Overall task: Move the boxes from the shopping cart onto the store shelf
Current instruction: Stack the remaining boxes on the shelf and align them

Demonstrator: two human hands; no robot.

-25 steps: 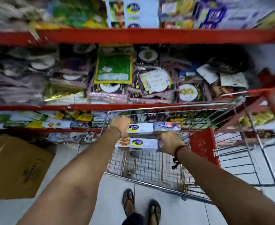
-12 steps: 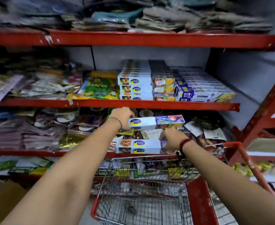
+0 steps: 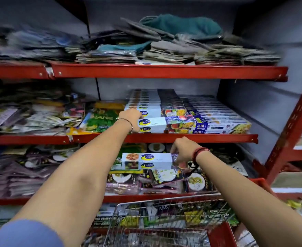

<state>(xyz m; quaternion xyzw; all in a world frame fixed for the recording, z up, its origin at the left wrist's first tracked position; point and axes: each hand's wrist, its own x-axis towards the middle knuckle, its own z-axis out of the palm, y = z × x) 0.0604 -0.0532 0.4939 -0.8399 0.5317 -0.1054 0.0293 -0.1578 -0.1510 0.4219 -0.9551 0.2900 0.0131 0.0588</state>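
Observation:
My left hand grips the left end of a long white box with a blue-and-yellow logo, resting it at the front of the middle red shelf against a stack of matching boxes. My right hand holds a second white box by its right end, in the air below that shelf edge and in front of the lower shelf. The wire shopping cart stands below my arms; its contents are not clear.
Blue boxes fill the shelf to the right of the white stack. Green and yellow packets lie to the left. Folded cloths pile on the top shelf. Foil-wrapped plates crowd the lower shelf. A red upright stands at right.
Both hands have risen from the cart with one box each. The left box has gone up and forward onto the middle shelf; the right box trails lower.

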